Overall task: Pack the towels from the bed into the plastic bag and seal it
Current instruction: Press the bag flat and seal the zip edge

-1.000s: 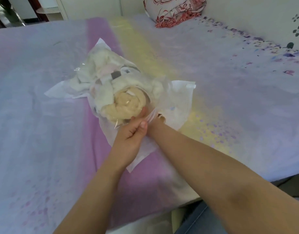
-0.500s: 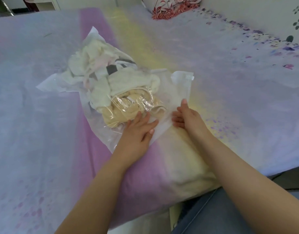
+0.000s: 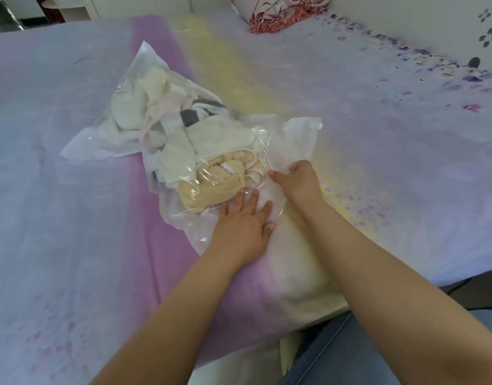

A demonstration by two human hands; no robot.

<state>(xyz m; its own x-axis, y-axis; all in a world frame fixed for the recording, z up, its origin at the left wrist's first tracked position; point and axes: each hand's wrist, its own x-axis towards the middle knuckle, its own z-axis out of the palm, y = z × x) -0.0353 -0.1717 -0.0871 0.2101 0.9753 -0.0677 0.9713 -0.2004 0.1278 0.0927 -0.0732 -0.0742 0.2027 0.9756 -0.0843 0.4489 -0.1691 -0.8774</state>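
Plastic bag (image 3: 289,151) lies on bed (image 3: 72,218), towels (image 3: 211,151) inside. Left hand (image 3: 243,226) presses the mouth, fingers straight and spread; right hand (image 3: 301,182) fingers curl, gripping the edge. Recommend expelling air, then pressing evenly along the seal.

A home bedroom: wide bed (image 3: 350,112) under a pastel floral sheet, patterned pillow (image 3: 278,12) by the wall.

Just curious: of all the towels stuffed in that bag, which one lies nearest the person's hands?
The tan towel, at the bag's near end. The left hand's fingertips touch the plastic over it; the white ones lie farther back.
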